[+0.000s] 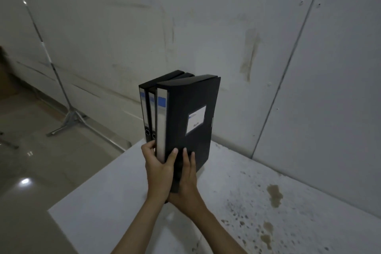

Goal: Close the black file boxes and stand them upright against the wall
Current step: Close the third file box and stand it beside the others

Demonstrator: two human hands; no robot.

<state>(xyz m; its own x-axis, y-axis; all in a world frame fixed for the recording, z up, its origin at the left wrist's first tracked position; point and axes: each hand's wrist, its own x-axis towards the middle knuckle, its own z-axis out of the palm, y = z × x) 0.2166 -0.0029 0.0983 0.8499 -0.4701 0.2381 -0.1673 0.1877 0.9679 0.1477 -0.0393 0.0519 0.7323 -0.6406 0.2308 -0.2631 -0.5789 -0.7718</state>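
Three black file boxes stand upright side by side on the white table (pixel 127 198), near the wall (pixel 206 27), spines with white and blue labels facing me. The nearest, right-hand box (pixel 189 115) is closed and tilts slightly; it carries a white label on its side. My left hand (pixel 158 169) grips its spine at the bottom, thumb on the side panel. My right hand (pixel 188 179) presses flat against the box's lower side, fingers up. The middle box (pixel 152 109) and left box (pixel 144 107) stand behind it, mostly hidden.
A metal tripod stand (pixel 70 117) rests on the glossy floor to the left, next to the wall. The table's right part is stained with brown and dark spots (pixel 274 196). The table's left edge runs diagonally just beside the boxes.
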